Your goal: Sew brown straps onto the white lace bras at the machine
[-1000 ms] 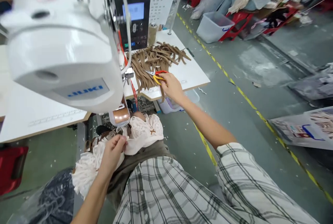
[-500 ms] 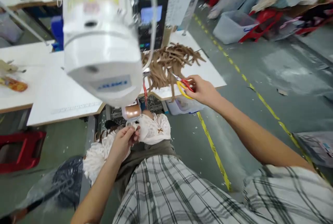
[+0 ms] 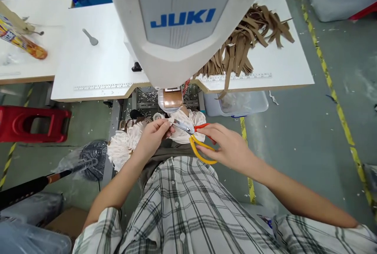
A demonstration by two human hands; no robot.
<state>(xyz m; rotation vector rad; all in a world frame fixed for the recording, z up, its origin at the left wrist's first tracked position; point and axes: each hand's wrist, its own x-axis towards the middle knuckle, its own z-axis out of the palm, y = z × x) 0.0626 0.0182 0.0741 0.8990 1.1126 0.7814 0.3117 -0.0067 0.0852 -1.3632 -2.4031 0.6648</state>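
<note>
My right hand grips scissors with one red and one yellow handle. Their blades point left and reach the fingertips of my left hand. Those fingers pinch a small end of white fabric, right at the blade tips. Below and behind the blades, a white lace bra lies over my lap, partly covered by the scissors. More white lace pieces hang bunched left of my left wrist. The copper-coloured plate of the sewing machine arm sits just above both hands.
The white JUKI machine head looms over the white table. Brown fabric strips are heaped on its right side, one hanging past the edge. A clear plastic bin stands below. At left are a red stool and a bottle.
My right hand has brought the scissors from beside the brown strips down to my left fingertips. My left hand still pinches the white fabric. The view has tilted downward.
</note>
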